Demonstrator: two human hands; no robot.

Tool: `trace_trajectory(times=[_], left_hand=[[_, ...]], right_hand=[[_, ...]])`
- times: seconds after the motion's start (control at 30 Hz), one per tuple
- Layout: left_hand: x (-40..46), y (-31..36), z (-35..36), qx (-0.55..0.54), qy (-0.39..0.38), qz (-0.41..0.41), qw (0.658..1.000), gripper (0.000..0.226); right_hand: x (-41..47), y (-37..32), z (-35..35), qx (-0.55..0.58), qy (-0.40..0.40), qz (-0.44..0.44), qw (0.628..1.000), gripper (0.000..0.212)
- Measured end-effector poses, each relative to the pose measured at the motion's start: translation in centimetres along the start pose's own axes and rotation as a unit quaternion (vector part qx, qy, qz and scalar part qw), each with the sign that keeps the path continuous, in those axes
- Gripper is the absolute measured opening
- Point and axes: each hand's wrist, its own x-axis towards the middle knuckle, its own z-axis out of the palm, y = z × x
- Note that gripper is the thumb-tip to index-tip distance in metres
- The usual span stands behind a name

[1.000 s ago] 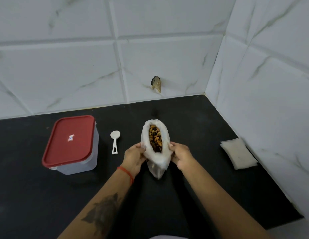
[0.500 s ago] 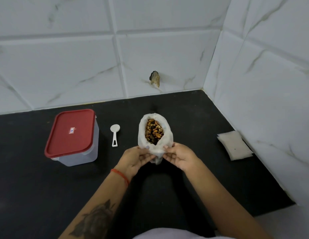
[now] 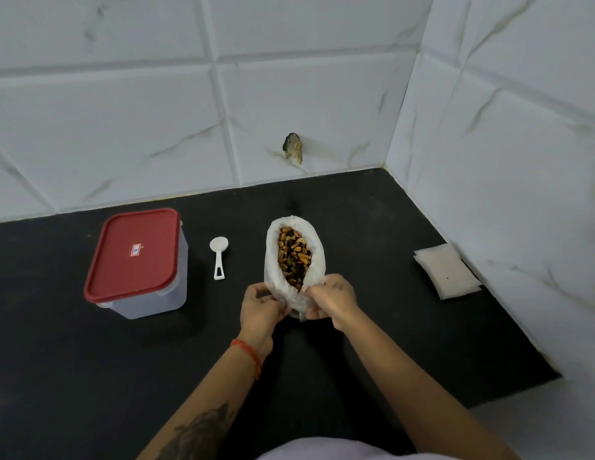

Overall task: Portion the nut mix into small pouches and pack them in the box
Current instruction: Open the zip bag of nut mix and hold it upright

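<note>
A white bag (image 3: 314, 257) stands open on the black counter, showing the brown and dark nut mix (image 3: 293, 258) inside. My left hand (image 3: 261, 305) and my right hand (image 3: 332, 297) both pinch the bag's near rim, folding it down. A clear plastic box with a red lid (image 3: 135, 260) stands shut to the left. A small white scoop (image 3: 219, 257) lies between the box and the bag. A flat stack of small pale pouches (image 3: 447, 270) lies at the right, by the wall.
The black counter (image 3: 90, 376) ends at white tiled walls behind and to the right. A small dark fitting (image 3: 293, 147) sticks out of the back wall above the bag.
Both hands slid from the bag's sides to its near rim and pinch it there. The bag stands lower and wider open. The camera view dipped slightly.
</note>
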Motion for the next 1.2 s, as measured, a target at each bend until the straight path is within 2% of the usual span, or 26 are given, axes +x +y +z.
trace_trajectory(times=[0.1, 0.27, 0.43, 0.53, 0.67, 0.77, 0.9, 1.03, 1.1, 1.2], left_hand=[[-0.3, -0.4, 0.3, -0.027, 0.032, 0.001, 0.999, 0.038], [0.1, -0.5, 1.3, 0.002, 0.048, -0.024, 0.999, 0.044], [0.3, 0.5, 1.0, -0.081, 0.005, -0.074, 0.994, 0.031], [0.3, 0.3, 0.8, -0.093, 0.006, -0.086, 0.992, 0.033], [-0.1, 0.5, 1.3, -0.073, 0.008, -0.080, 0.994, 0.026], [-0.5, 0.4, 1.9, -0.056, -0.007, -0.072, 0.996, 0.008], [0.3, -0.5, 2.5, 0.012, 0.019, -0.063, 0.998, 0.045], [0.6, -0.6, 2.5, -0.012, 0.051, -0.047, 0.998, 0.042], [0.1, -0.3, 2.4, -0.072, 0.047, -0.047, 0.995, 0.035], [0.3, -0.4, 2.0, -0.167, 0.014, -0.074, 0.983, 0.038]], right_hand=[[0.3, 0.8, -0.4, 0.077, -0.006, 0.014, 0.997, 0.004], [0.2, 1.6, -0.8, 0.225, -0.066, 0.055, 0.970, 0.014], [0.0, 2.5, -1.4, 0.369, -0.116, 0.104, 0.916, 0.026], [-0.3, 1.9, -1.6, 0.352, -0.112, 0.099, 0.924, 0.027], [0.6, 0.5, -0.5, 0.139, -0.029, 0.068, 0.988, 0.040], [1.0, 0.4, 0.5, 0.045, 0.024, 0.041, 0.998, 0.030], [1.0, 0.7, 0.7, 0.012, 0.047, 0.014, 0.999, 0.015], [1.5, 1.2, 1.0, 0.057, 0.065, 0.019, 0.996, 0.009], [1.7, 1.5, 0.9, 0.134, 0.071, 0.024, 0.988, 0.009], [1.6, 1.5, 0.1, 0.267, 0.049, 0.050, 0.961, 0.013]])
